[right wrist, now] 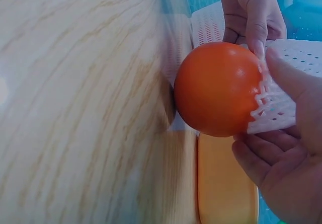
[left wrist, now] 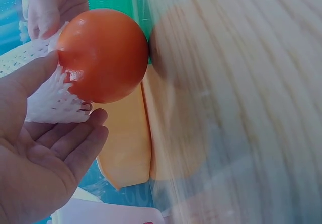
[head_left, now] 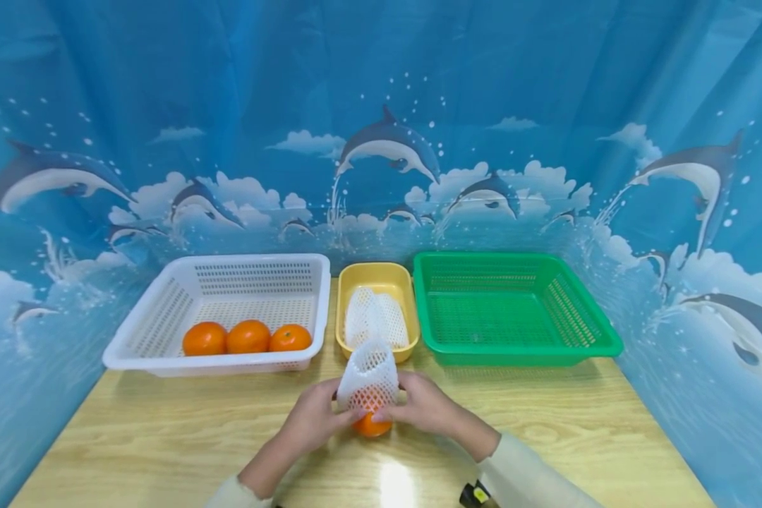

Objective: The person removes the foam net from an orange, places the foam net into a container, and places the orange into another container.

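An orange (head_left: 372, 427) rests on the table near its front middle, partly inside a white foam net sleeve (head_left: 368, 374). My left hand (head_left: 314, 416) pinches the sleeve's edge from the left, its thumb against the orange. From the right, my right hand (head_left: 427, 403) grips the other side of the sleeve with its thumb in front and fingers behind. In the left wrist view, the lower part of the orange (left wrist: 108, 58) is bare below the net's edge. The right wrist view shows the sleeve (right wrist: 282, 103) stretched over the orange's far end.
A white basket (head_left: 127, 346) at the back left holds three oranges (head_left: 248, 336). Between the baskets stands a yellow bin (head_left: 408, 296) with more white foam nets (head_left: 390, 321) in it. A green basket (head_left: 514, 347) is at the back right, before a blue dolphin curtain (head_left: 381, 63).
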The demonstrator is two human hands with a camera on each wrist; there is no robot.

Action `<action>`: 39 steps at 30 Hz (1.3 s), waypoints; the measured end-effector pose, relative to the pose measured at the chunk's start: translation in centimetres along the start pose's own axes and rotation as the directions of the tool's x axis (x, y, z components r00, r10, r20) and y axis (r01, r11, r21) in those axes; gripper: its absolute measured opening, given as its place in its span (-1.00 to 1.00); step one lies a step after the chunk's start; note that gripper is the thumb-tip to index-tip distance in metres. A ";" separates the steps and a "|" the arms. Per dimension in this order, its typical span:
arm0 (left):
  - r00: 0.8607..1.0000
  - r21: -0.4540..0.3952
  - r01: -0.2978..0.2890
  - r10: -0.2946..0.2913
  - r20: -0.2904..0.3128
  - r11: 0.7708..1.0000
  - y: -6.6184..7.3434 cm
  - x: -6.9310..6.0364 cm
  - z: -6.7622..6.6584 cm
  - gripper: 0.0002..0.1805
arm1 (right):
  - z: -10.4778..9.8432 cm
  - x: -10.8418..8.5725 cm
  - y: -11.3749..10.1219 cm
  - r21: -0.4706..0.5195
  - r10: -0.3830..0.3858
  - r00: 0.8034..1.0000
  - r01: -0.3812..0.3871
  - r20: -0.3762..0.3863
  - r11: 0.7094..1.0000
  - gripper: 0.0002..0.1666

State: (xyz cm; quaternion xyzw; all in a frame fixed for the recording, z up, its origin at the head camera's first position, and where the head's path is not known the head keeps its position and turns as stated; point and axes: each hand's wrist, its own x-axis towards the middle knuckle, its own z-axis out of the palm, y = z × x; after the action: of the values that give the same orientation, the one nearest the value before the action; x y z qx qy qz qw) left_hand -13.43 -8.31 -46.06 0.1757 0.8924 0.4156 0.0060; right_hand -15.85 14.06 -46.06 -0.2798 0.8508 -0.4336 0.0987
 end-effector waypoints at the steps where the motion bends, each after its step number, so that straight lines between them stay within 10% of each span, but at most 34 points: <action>1: 1.000 0.000 -0.001 0.001 -0.005 1.000 0.0 0.0 0.0 -0.56 | 0.0 0.0 0.0 -0.003 -0.001 1.000 0.001 -0.004 1.000 -0.32; 39: 0.999 -0.061 -0.026 0.025 -0.025 0.998 0.0 0.7 0.7 -0.57 | 0.2 0.3 0.1 0.026 -0.075 0.990 0.078 -0.117 0.997 -0.69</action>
State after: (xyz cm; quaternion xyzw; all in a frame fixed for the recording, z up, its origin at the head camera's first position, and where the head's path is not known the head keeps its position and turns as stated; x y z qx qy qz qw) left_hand -13.97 -7.56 -46.48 0.1819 0.8769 0.4449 -0.0045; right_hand -16.12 13.82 -46.23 -0.2852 0.8371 -0.4653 0.0368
